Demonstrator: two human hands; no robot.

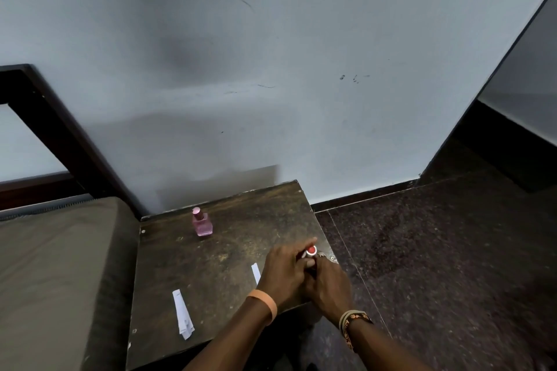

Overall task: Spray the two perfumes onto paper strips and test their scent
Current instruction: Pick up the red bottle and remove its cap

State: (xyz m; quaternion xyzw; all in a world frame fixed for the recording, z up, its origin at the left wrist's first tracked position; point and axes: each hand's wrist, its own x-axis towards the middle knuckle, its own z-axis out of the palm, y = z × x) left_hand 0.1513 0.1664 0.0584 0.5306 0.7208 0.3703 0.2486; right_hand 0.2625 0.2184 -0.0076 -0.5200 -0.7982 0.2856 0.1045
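Head view, lower centre of the frame: a small perfume with a red cap [311,251] sits wrapped between both hands, near the right edge of a worn dark table [211,262]. The left hand [286,272] is folded over it from the left, one finger stretched out past the cap; the right hand [328,283] is closed around the lower part from beneath. Only the red top and a sliver of pale collar show, so the body is hidden, and I cannot tell whether the cap is on tight or coming loose. Two hands on so small a thing suggests one steadies while the other works the cap, probably to uncap it for spraying.

Just left of the hands, a white paper strip [256,272] lies flat, its lower end hidden behind the left hand, close enough to spray without reaching. Further toward the lower left, a second paper strip [182,313] lies well apart from the first, likely so the two scents stay separate.

Toward the upper left of the tabletop stands a pink perfume bottle [202,223], upright, capped, clear of both hands, seemingly waiting its turn.

A cushioned seat [60,265] fills the left side, a pale marked wall [271,69] rises behind, and dark floor [437,250] spreads right.
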